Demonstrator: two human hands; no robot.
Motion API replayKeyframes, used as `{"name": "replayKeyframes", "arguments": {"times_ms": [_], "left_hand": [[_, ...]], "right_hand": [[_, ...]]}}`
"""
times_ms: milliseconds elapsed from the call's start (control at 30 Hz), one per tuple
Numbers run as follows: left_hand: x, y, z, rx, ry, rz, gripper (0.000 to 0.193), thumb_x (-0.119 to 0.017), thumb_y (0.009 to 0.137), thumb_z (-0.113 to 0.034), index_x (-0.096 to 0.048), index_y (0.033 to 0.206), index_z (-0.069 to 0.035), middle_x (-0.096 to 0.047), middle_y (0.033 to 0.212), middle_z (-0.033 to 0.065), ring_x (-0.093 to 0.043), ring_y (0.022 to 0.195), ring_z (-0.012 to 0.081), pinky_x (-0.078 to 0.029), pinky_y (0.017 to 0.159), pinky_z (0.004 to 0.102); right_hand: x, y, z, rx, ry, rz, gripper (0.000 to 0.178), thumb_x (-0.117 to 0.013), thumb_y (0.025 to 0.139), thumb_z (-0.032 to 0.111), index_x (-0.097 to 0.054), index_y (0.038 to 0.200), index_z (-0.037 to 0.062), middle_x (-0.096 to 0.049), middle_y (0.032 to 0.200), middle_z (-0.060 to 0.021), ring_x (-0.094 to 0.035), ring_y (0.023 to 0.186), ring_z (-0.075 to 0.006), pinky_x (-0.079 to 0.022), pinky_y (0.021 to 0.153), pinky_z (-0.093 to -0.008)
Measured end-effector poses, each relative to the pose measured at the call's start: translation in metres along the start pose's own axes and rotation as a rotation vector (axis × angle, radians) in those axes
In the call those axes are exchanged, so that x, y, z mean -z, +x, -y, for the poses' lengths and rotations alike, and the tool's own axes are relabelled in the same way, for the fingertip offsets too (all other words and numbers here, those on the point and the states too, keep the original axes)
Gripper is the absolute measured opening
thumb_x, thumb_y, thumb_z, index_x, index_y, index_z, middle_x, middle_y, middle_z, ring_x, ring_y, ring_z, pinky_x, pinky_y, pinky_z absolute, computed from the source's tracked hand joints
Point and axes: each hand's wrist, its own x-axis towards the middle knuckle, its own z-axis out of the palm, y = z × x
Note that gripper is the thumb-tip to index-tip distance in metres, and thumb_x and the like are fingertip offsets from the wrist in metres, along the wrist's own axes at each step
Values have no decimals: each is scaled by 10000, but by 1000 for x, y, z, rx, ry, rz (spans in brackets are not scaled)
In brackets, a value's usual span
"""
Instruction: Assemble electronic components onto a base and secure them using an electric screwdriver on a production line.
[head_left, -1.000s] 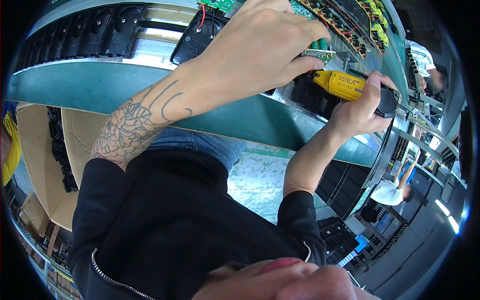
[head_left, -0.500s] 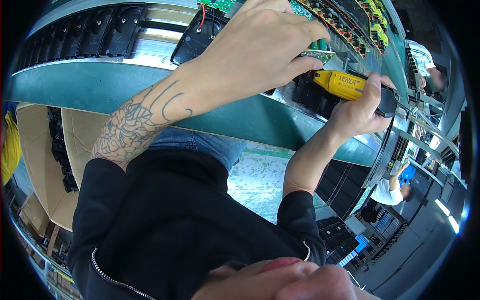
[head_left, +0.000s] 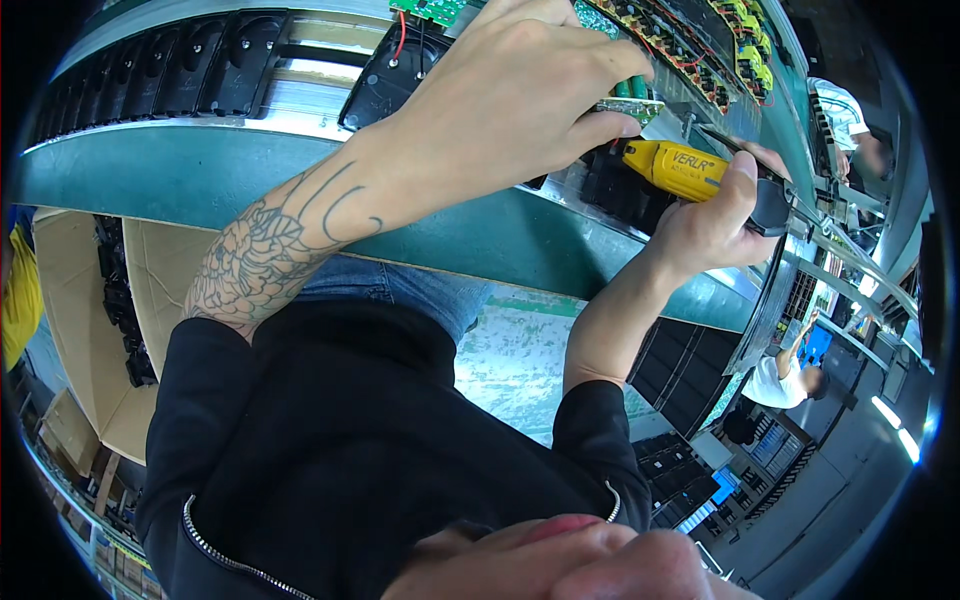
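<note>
Head view: the left hand (head_left: pixel 540 92) clamps a green circuit board (head_left: pixel 640 107) between thumb and fingers; the right hand's (head_left: pixel 708 225) fingers wrap around a yellow tool (head_left: pixel 672 168), its nose near the board; a black case (head_left: pixel 612 188) lies beside the tool.

black top (head_left: pixel 380 410) | silver zips (head_left: pixel 240 570) | blue jeans (head_left: pixel 410 290) | left-forearm floral tattoo (head_left: pixel 250 255)

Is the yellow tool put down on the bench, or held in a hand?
Held: the right hand wraps around the yellow tool, its tip towards the left hand. Switched on or off: cannot tell.
</note>
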Motion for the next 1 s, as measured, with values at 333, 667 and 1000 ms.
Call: {"name": "replayKeyframes", "arguments": {"times_ms": [333,667,1000], "left_hand": [[-4,-2,2,-42,13,-114,242,-612,948,-253,-638,1069,-45,-671,904,62,-471,825,175,-348,814,315],[-2,0,-13,-8,349,-9,302,-766,828,-304,-740,1091,-158,-561,710,-17,-521,743,127,-408,816,280],[5,3,-19,-115,364,-47,273,-749,830,-256,-745,1073,-132,-592,720,-14,-545,795,134,-414,846,297]], "right_hand": [[1,1,0,-3,-43,16,216,-646,787,144,-642,939,-9,-661,863,-111,-576,658,-174,-470,626,-249],[53,9,15,-87,955,772,455,-715,819,364,-597,1019,-27,-637,952,-174,-556,618,-184,-438,531,-222],[34,1,-9,-22,-298,794,73,-731,799,-37,-695,861,-26,-605,977,-51,-469,653,-119,-383,572,-223]]}}
